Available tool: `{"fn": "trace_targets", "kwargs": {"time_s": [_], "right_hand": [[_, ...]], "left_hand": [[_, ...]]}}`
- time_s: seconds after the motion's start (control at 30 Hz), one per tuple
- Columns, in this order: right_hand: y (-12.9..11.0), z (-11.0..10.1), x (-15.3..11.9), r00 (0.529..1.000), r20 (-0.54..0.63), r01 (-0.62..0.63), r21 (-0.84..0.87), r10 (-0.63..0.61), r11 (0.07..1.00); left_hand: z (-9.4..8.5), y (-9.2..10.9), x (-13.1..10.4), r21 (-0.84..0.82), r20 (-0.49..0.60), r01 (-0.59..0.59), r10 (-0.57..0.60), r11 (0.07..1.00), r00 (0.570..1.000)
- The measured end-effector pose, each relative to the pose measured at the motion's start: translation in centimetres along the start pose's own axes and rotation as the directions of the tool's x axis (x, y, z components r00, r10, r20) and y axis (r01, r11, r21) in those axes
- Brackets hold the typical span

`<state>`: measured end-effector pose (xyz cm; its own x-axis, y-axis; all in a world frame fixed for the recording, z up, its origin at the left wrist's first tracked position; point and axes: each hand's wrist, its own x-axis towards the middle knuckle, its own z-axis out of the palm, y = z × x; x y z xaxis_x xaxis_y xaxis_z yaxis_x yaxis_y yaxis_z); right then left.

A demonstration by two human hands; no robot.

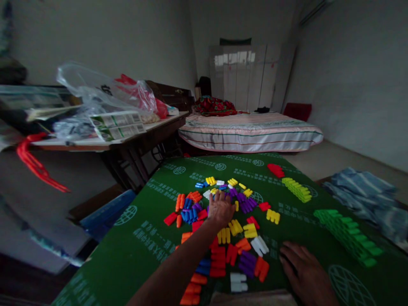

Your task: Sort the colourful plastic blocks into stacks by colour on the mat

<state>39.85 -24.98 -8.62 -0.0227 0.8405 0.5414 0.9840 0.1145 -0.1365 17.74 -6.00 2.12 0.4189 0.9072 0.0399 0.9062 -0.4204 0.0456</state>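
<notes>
My left hand [221, 209] reaches into the far part of a spread of plastic building pieces, fingers stretched forward and slightly apart. Its fingertips are by a small yellow piece [214, 191] and a white one [207, 194]; purple pieces [247, 205] lie just right of it. What is under the palm is hidden. My right hand [304, 268] rests on the green board [153, 204] at the near right, fingers extended, holding nothing. Near it lie a white piece [259, 245] and an orange-red piece [262, 269].
At the right stand a joined green block [349, 233], a yellow-green block [296, 189] and a joined red cluster [276, 170]. A cluttered side table [105, 145] with bags and boxes is on the left. Beyond the board is a bed [248, 131]; folded blue cloth [366, 195] lies at right.
</notes>
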Motion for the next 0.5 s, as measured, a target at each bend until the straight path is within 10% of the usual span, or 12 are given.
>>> {"fn": "trace_targets", "kwargs": {"time_s": [0.5], "right_hand": [[0.0, -0.2, 0.0, 1.000, 0.016, -0.019, 0.003, 0.019, 1.000]], "left_hand": [[0.2, -0.7, -3.3, -0.031, 0.049, -0.064, 0.065, 0.997, 0.997]]}}
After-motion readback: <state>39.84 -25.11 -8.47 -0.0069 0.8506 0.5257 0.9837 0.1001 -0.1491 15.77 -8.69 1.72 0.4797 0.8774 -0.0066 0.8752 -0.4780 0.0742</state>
